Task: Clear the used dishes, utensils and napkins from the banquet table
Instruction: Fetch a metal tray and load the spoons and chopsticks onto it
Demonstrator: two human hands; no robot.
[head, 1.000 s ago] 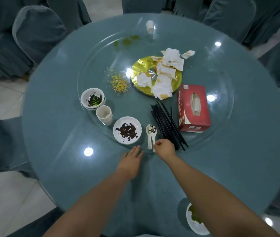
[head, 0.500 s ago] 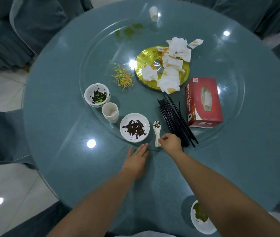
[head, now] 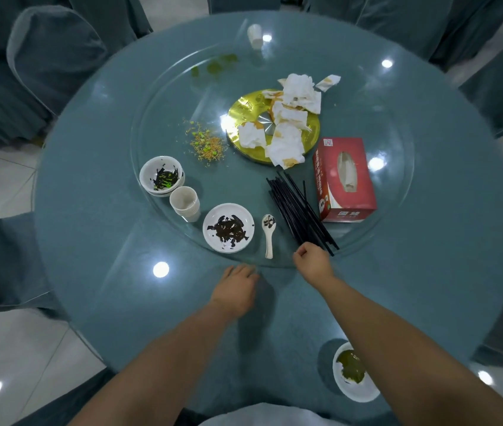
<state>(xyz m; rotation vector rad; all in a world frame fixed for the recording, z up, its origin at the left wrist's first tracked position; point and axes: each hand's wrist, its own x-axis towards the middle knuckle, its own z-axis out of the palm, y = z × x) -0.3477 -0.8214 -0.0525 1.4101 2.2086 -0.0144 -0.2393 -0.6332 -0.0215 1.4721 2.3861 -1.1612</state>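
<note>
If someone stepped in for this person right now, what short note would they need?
Right hand: fingers curled at the near ends of the black chopsticks; a firm grip is not clear. Left hand: resting on the table edge, holding nothing.
On the glass turntable: spoon, dirty plate, stacked cups, bowl, used napkins on the gold disc, tissue box. Another bowl sits at the near edge.
Done: nothing visibly cleared. Left: everything above.
</note>
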